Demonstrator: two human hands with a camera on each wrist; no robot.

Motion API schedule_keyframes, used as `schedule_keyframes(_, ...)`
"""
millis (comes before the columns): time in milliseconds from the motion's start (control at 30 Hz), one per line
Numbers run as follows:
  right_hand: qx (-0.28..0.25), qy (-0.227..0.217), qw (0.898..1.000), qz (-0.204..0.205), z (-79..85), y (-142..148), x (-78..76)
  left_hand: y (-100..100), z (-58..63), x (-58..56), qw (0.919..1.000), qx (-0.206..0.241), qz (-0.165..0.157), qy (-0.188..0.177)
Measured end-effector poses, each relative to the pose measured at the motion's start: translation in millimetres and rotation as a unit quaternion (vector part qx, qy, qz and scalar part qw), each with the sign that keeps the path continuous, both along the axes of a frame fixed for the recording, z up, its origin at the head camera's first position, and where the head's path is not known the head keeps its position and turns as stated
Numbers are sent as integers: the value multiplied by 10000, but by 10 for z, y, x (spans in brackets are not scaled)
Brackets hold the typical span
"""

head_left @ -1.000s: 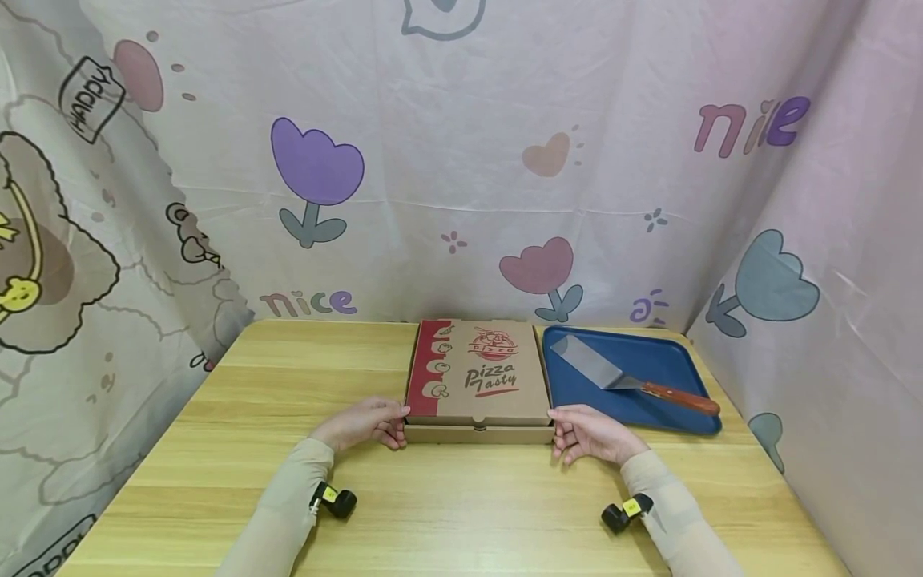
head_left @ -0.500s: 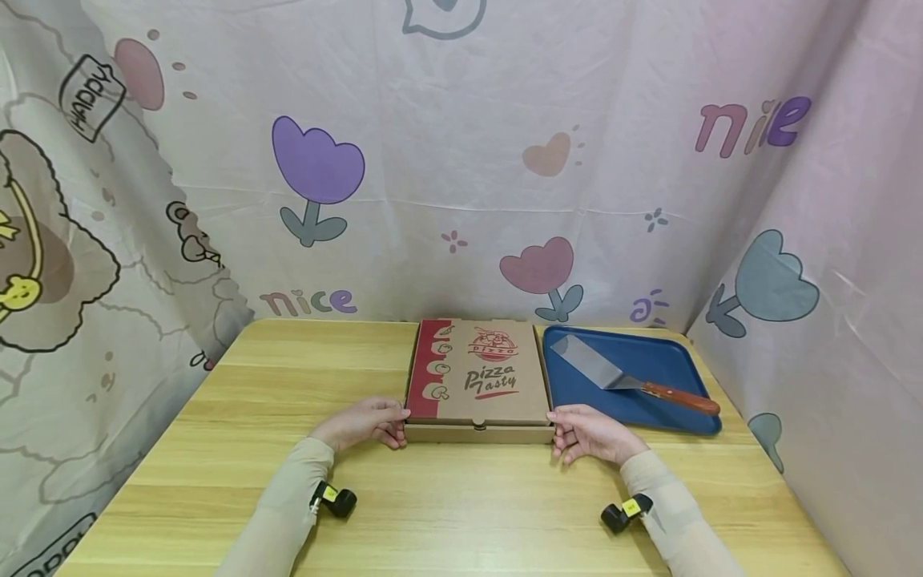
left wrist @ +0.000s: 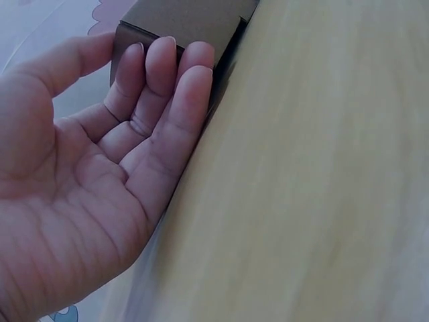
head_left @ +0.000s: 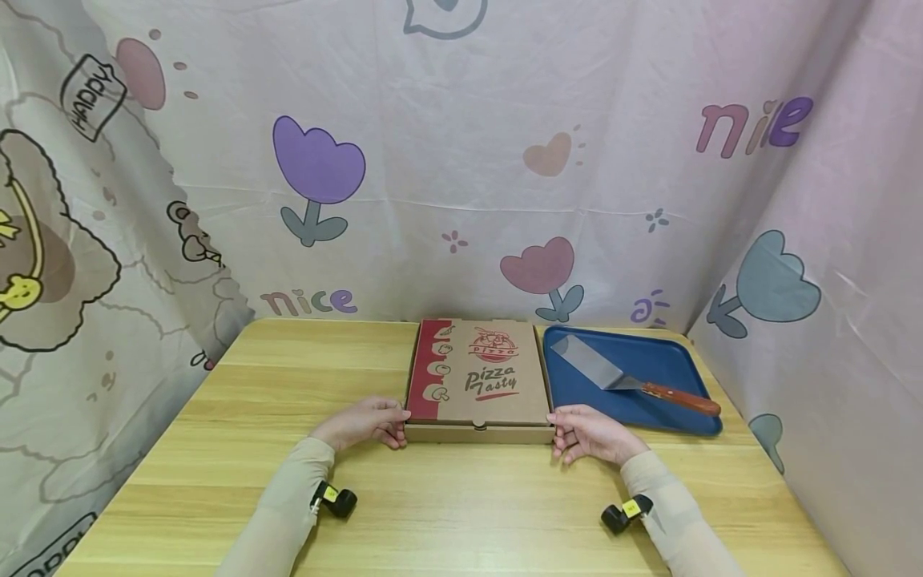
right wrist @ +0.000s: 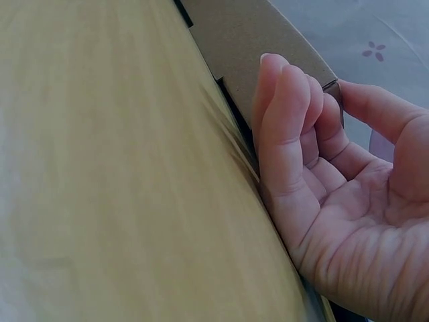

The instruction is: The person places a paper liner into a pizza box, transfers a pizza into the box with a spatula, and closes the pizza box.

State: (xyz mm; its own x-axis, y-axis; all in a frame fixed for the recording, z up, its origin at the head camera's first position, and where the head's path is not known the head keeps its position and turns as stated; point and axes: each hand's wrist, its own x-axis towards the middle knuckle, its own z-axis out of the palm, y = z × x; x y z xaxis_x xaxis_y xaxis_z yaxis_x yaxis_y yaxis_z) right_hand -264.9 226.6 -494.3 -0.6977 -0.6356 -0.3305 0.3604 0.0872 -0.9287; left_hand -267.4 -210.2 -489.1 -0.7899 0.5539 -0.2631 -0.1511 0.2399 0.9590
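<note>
A closed cardboard pizza box (head_left: 505, 353), brown with a red strip on its left side, lies near the back of the wooden table. My left hand (head_left: 364, 423) grips its front left corner, thumb at the lid's edge and the other fingers curled lower down. At the front right corner, my right hand (head_left: 594, 433) holds the box the same way. Both wrist views show bent fingertips against the box's front wall (left wrist: 194, 19), with the thumb at the upper edge. The box's contents are hidden under the lid.
Right beside the box is a blue tray (head_left: 652, 353). A metal turner with a wooden handle (head_left: 681, 397) lies across it, the handle reaching over the tray's right rim. A printed curtain (head_left: 433, 160) hangs behind the table (head_left: 476, 513) and along both sides.
</note>
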Motion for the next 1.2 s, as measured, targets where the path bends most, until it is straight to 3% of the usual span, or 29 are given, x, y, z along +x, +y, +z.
schedule_keyframes(533, -31, 10, 10000, 1, 4, -4, 6, -5, -25, -14, 10000, -18, -2, 30)
schedule_keyframes(867, -23, 52, 9999, 115, 17, 0, 3, -31, -39, -38, 9998, 78, -185, 5)
schedule_keyframes(1033, 206, 243, 9994, 93, 57, 45, -11, -63, 15, -43, 9992, -27, -397, 58)
schedule_keyframes(1200, 554, 594, 9967, 27, 143, 103, -3, -117, 135, -38, 9959, -468, -678, 371)
